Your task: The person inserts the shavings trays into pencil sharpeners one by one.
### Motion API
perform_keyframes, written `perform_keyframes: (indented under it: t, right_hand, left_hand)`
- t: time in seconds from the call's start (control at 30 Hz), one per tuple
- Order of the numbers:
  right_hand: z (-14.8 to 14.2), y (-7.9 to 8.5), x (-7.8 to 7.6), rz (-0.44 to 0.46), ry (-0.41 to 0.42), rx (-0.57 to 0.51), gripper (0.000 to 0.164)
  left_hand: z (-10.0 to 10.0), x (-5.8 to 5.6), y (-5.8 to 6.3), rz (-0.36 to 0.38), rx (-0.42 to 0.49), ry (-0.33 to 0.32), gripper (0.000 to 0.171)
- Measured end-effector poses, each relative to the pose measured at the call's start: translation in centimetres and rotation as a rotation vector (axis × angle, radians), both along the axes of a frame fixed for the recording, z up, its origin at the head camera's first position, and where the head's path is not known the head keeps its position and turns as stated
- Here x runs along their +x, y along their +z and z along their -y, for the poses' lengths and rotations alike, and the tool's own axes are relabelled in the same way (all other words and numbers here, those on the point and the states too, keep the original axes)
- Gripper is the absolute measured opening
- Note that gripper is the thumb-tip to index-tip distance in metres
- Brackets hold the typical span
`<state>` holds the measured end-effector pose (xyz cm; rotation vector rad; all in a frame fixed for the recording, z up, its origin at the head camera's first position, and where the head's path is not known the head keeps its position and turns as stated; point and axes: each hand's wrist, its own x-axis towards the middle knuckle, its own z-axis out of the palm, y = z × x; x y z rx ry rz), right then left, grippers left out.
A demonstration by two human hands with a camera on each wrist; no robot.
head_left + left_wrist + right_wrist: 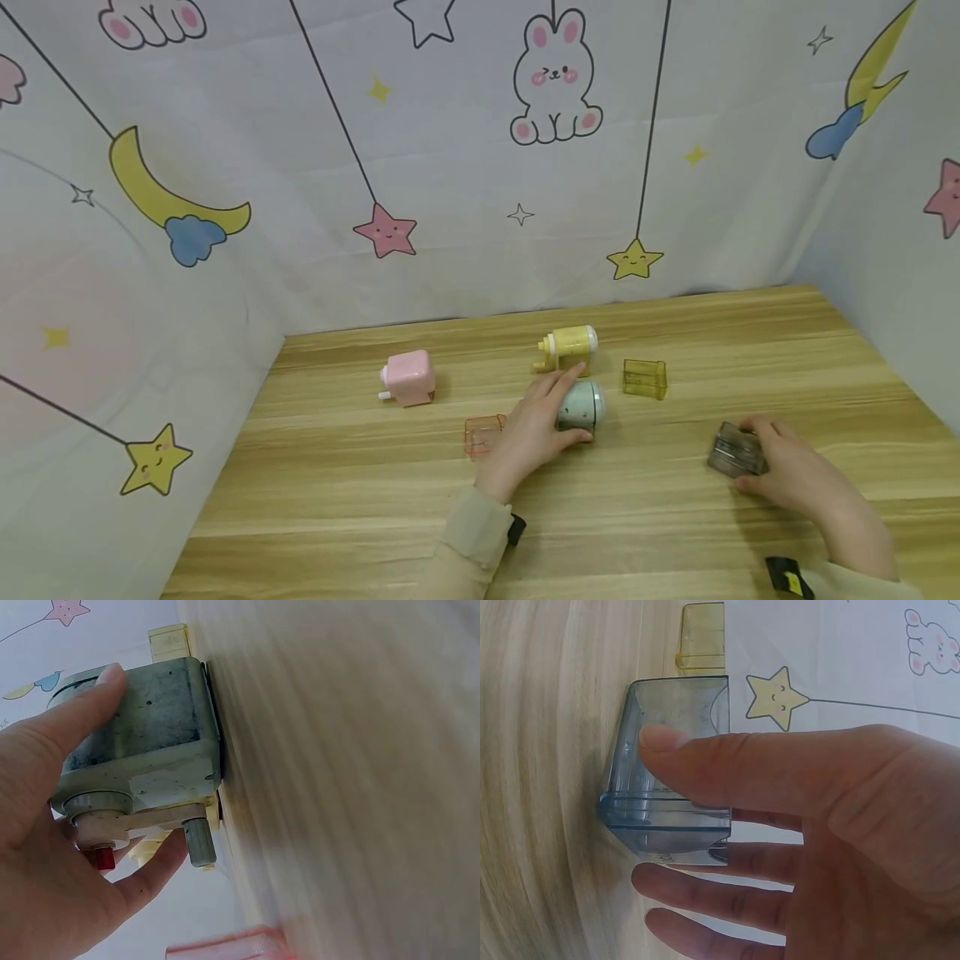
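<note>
My left hand [527, 427] grips a mint-green crank pencil sharpener [582, 404] near the middle of the table. In the left wrist view, the thumb lies over the side of its body, and its crank handle [199, 841] with a grey-green knob points toward the wrist. At the right, my right hand [798, 471] holds a smoky see-through shavings drawer [735, 451] between thumb and fingers. The right wrist view shows the thumb across the clear drawer [667, 776]; two fingers extend below it.
Behind the left hand stands a yellow crank sharpener [572, 342], with a yellow see-through drawer [644, 378] to its right. A pink crank sharpener [408, 377] stands at the left. An orange-red clear drawer [482, 435] lies close to the left hand. A patterned cloth [465, 167] rises behind the table.
</note>
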<state>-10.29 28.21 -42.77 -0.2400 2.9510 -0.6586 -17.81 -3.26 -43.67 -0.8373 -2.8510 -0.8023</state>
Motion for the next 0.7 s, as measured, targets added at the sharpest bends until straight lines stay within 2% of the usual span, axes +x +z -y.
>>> perform_keyframes:
  t: [0.23, 0.7]
  right_hand:
    - [-0.07, -0.18, -0.02, -0.009, 0.002, -0.006, 0.075]
    - [0.22, -0.29, -0.11, -0.046, 0.027, 0.007, 0.069]
  left_hand:
    - [-0.11, -0.07, 0.03, -0.019, 0.007, -0.006, 0.075]
    - [-0.31, -0.26, -0.11, 0.029, 0.040, -0.025, 0.070]
